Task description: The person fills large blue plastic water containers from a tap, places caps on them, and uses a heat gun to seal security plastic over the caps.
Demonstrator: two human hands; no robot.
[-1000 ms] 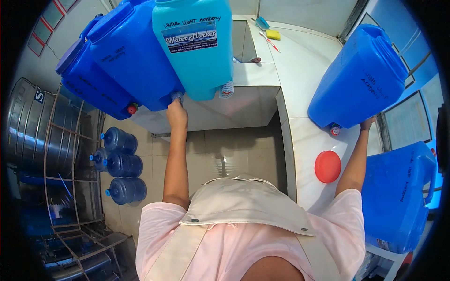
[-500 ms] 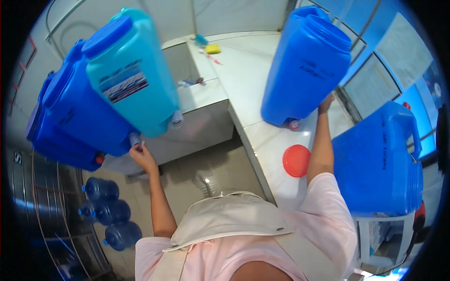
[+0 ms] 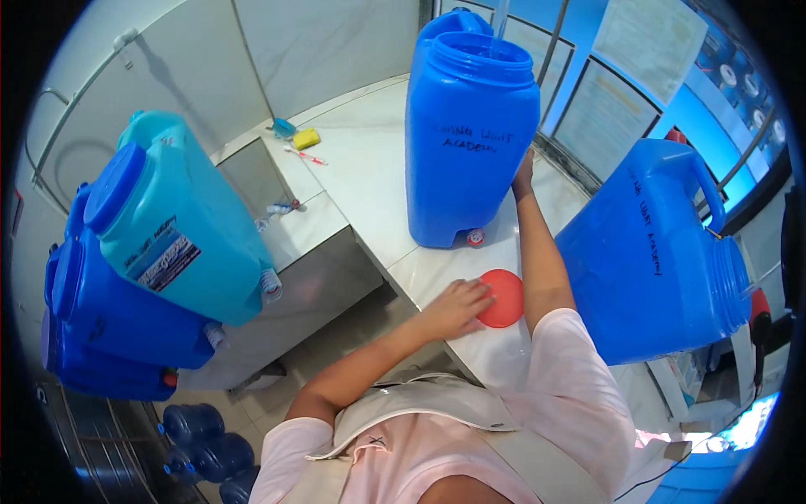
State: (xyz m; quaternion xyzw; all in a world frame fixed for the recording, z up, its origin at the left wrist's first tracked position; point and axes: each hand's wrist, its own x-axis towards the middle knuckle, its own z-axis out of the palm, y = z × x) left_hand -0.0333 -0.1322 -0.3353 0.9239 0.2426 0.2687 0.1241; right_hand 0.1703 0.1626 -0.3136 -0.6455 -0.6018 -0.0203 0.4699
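At the near counter edge, my left hand (image 3: pixel 458 309) has its fingers stretched out, with the tips at the left rim of a round red lid (image 3: pixel 504 299) lying flat. A tall blue water container (image 3: pixel 472 168) stands uncapped on the counter, a stream coming down into its wide mouth. A small spigot with a red and white cap (image 3: pixel 475 237) sits low on its front. Against the container's right side rests my right hand (image 3: pixel 524 173); its fingers are mostly hidden behind it. A second open blue container (image 3: pixel 651 260) stands close to my right arm.
On the left stand a turquoise container (image 3: pixel 180 227) and dark blue containers (image 3: pixel 134 311). A yellow sponge (image 3: pixel 306 139), a toothbrush (image 3: pixel 306 156) and small bits lie at the back. Round blue bottles (image 3: pixel 222 456) stand on the floor. A metal bar (image 3: pixel 554 59) crosses the window.
My left hand has left the spigot of the dark blue container and come right to the red lid. The view has turned toward the right. My right hand stays by the tall container.
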